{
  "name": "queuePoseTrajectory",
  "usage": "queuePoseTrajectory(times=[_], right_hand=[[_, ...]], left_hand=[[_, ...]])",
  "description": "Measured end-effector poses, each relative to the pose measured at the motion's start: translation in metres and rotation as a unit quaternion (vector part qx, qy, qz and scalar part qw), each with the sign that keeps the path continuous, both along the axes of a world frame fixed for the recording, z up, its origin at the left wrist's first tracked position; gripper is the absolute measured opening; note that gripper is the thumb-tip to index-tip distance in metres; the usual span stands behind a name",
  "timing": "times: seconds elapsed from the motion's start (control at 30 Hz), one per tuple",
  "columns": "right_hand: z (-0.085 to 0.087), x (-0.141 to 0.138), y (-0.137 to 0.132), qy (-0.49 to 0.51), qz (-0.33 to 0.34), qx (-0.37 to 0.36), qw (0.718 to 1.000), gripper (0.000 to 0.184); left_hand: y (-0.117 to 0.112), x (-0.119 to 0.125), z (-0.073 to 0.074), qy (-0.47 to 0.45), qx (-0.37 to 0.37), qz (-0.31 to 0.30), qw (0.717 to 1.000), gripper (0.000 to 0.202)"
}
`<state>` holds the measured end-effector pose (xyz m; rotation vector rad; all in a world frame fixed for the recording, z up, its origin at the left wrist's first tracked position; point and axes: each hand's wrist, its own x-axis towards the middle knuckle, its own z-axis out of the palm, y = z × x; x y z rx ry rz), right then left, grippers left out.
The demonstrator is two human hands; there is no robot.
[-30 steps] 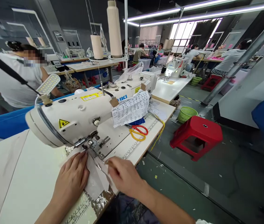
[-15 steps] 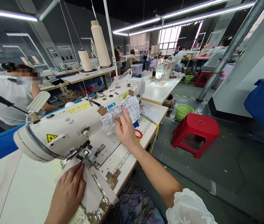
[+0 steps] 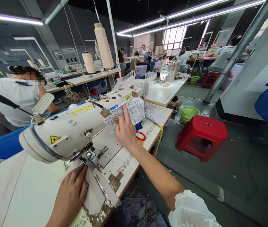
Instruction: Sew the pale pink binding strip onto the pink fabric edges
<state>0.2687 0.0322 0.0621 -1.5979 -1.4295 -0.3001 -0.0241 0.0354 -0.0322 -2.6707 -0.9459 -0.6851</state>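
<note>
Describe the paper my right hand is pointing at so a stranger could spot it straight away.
Start at the cream sewing machine. A white sheet hangs taped from its arm, where the right hand points. Unlike the papers lying flat behind it, it is packed with dense rows of writing.

Worker at the machine, as seen from alongside. Left hand (image 3: 71,197) bare, the wrist and forearm uncovered too. Right hand (image 3: 124,132) bare, the arm uncovered as far up as a white sleeve (image 3: 190,211). It is thin cloth, gathered and puffy, with a frilled, crinkled edge. At the lap is dark cloth (image 3: 136,211) with a mottled blue-purple print.
</note>
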Motion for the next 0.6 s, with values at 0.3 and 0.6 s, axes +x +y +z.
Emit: queuePoseTrajectory(times=[0.3,0.6], right_hand=[[0.010,0.023,0.002,0.061,0.056,0.086,0.993,0.055],[0.023,0.063,0.015,0.066,0.142,0.079,0.984,0.057]], left_hand=[[-0.001,0.002,0.002,-0.003,-0.012,0.008,1.000,0.039],[-0.003,0.003,0.001,0.000,-0.020,0.024,1.000,0.042]])
